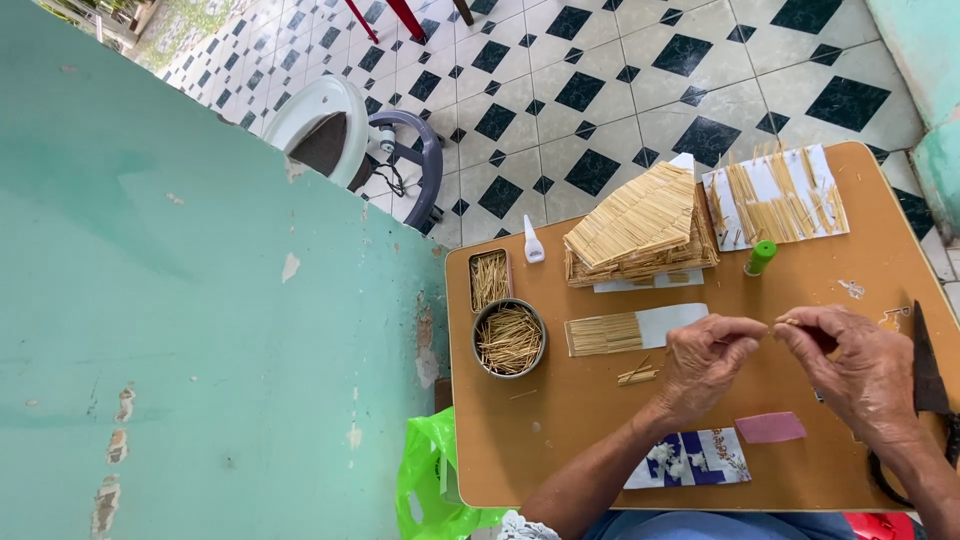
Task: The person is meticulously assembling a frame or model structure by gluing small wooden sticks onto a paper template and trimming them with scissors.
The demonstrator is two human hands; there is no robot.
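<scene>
i see both hands over the counter (560,420): left hand (705,355) and right hand (850,365) each grip closed, pinching one stick (783,322); tin (509,338) at nine o'clock.

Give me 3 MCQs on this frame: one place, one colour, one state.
1. Where is the round tin of sticks?
A. left part of the table
B. on the floor
C. beside the dark blade

2. Colour of the small cap near the stick house?
A. red
B. green
C. black

3. What are the left hand and right hand doing?
A. lying flat
B. gripping the glue bottle
C. pinching a thin stick between them

Key: A, the tin sits by the table's left edge; B, the cap is bright green; C, the fingertips of both meet on the stick.
</scene>
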